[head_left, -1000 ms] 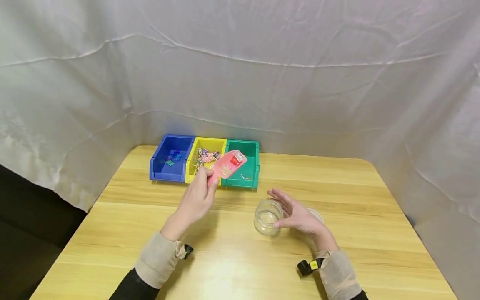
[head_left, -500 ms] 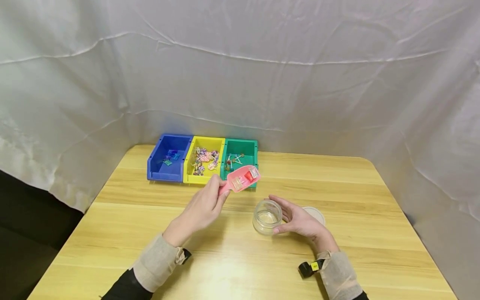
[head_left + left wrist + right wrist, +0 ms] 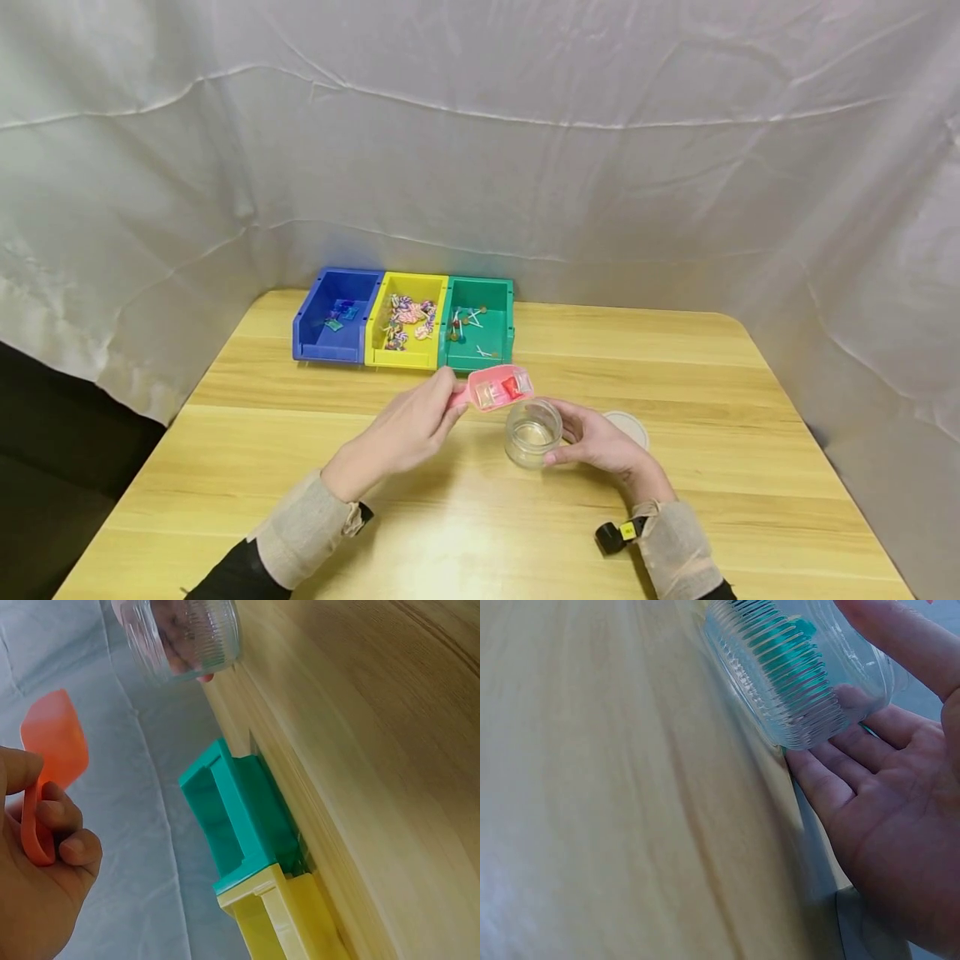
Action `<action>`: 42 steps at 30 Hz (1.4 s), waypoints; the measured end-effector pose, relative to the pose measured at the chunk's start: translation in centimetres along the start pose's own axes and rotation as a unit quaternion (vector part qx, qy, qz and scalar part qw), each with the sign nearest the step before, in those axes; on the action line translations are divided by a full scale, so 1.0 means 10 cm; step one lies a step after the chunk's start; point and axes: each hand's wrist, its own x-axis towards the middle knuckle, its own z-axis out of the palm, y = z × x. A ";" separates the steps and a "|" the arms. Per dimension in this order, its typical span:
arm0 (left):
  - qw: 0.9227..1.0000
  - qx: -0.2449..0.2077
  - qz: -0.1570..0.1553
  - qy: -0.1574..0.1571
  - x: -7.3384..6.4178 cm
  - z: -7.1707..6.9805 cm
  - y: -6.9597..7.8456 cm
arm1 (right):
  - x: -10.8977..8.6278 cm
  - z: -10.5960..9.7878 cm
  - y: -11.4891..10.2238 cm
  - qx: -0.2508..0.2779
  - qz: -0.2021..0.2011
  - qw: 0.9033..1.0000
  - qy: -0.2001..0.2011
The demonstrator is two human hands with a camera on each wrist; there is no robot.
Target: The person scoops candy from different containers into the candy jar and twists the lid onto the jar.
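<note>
My left hand (image 3: pixel 408 425) grips the handle of a pink scoop (image 3: pixel 480 402), its fingers curled round it in the left wrist view. Several wrapped candies (image 3: pixel 512 387), one red and others clear or pale, lie in the scoop's bowl. That bowl is just above the far rim of a clear glass jar (image 3: pixel 531 450), which stands on the table with no candy visible inside. From the right side my right hand (image 3: pixel 600 442) holds the jar, thumb in front and fingers round the back. Ribbed glass (image 3: pixel 795 682) shows between thumb and fingers in the right wrist view.
A white round lid (image 3: pixel 628 427) lies behind my right hand. At the back stand a blue bin (image 3: pixel 330 352) with wrapped candies, a yellow bin (image 3: pixel 401 360) with swirled candies and a green bin (image 3: pixel 491 333) with lollipops. A grey curtain (image 3: pixel 600 192) hangs behind the table.
My left hand has brought the loaded scoop from over the bins rightward and nearer, to the jar's rim. My right hand has closed in round the jar, which has barely shifted.
</note>
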 end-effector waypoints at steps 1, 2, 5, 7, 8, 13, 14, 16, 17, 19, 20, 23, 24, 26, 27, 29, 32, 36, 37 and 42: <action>1.000 0.003 0.004 -0.005 0.00 0.00 0.00 | 0.00 0.00 0.00 0.000 0.002 1.000 0.000; 1.000 0.009 0.007 -0.009 0.00 -0.01 0.01 | 0.00 0.01 -0.01 -0.001 0.004 1.000 0.000; 0.999 0.027 0.017 -0.020 0.00 -0.01 0.04 | 0.00 0.02 -0.01 -0.004 0.006 1.000 0.001; 0.999 0.039 0.021 -0.025 0.01 -0.02 0.06 | 0.00 0.02 -0.01 -0.003 0.007 1.000 0.001; 0.998 0.044 0.024 -0.028 0.01 -0.02 0.07 | 0.00 0.02 -0.01 -0.004 0.007 1.000 0.000; 0.996 0.063 0.036 -0.044 0.05 -0.03 0.11 | -0.01 0.02 -0.01 0.001 0.015 1.000 0.000; 0.996 0.067 0.038 -0.047 0.06 -0.03 0.11 | -0.01 0.02 -0.01 0.003 0.016 1.000 0.001; 0.995 0.077 0.042 -0.052 0.08 -0.03 0.12 | -0.01 0.02 -0.02 0.006 0.019 1.000 0.001; 0.994 0.083 0.045 -0.054 0.09 -0.03 0.12 | -0.01 0.01 -0.02 0.006 0.020 1.000 0.001; 0.993 0.094 0.050 -0.057 0.11 -0.02 0.12 | -0.01 0.01 -0.02 0.006 0.020 1.000 0.000; 0.992 0.101 0.055 -0.058 0.12 -0.02 0.12 | 0.00 0.01 -0.02 0.006 0.020 1.000 -0.001; 0.990 0.115 0.063 -0.059 0.14 -0.02 0.13 | 0.00 0.01 -0.02 0.005 0.019 1.000 -0.003; 0.989 0.118 0.065 -0.060 0.14 -0.02 0.13 | 0.00 0.01 -0.02 0.007 0.020 1.000 -0.002; 0.988 0.123 0.069 -0.062 0.15 -0.03 0.15 | 0.00 0.01 -0.03 0.008 0.021 1.000 -0.001; 0.988 0.125 0.068 -0.064 0.16 -0.03 0.16 | 0.00 0.01 -0.03 0.008 0.020 1.000 -0.002; 0.987 0.126 0.069 -0.066 0.17 -0.03 0.17 | 0.00 0.01 -0.03 0.007 0.018 1.000 -0.002; 0.986 0.131 0.071 -0.069 0.18 -0.03 0.19 | 0.01 0.01 -0.04 0.008 0.017 1.000 -0.002; 0.983 0.149 0.080 -0.065 0.20 -0.03 0.20 | 0.01 0.02 -0.03 0.011 0.014 1.000 0.000; 0.983 0.154 0.084 -0.062 0.20 -0.03 0.20 | 0.01 0.02 -0.03 0.011 0.013 1.000 0.000; 0.978 0.174 0.097 -0.055 0.25 -0.04 0.22 | 0.00 0.02 -0.03 0.016 0.011 1.000 0.003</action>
